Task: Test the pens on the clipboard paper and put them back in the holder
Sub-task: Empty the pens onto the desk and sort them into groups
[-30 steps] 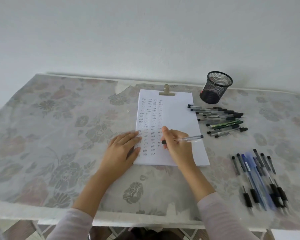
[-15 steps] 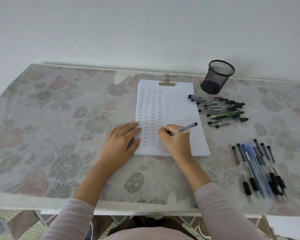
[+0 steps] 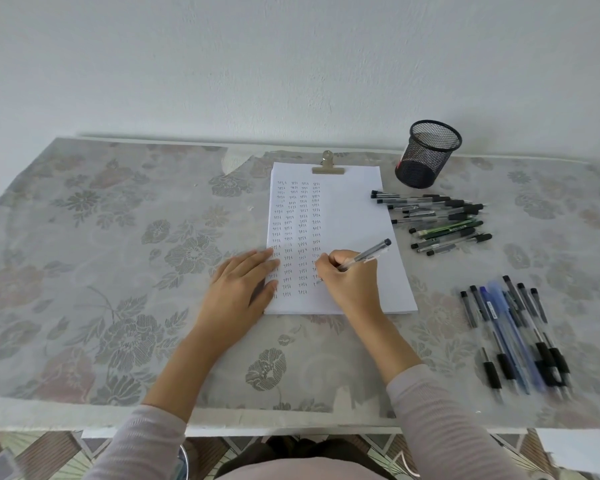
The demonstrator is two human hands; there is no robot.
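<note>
Flower-patterned table (image 3: 84, 237), and in the middle lies the clipboard paper (image 3: 354, 216). By its top right corner stands the mesh holder (image 3: 426, 157), a heap of pens (image 3: 437, 220) beside the sheet, a row of pens (image 3: 513, 330) front right.

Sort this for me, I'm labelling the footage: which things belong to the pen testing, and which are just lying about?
In the job: pen in the right hand; left hand flat on the paper; clipboard clip; mesh holder; pen pile beside it; pen row at right.
Lying about: floral table cover; tiled floor.
</note>
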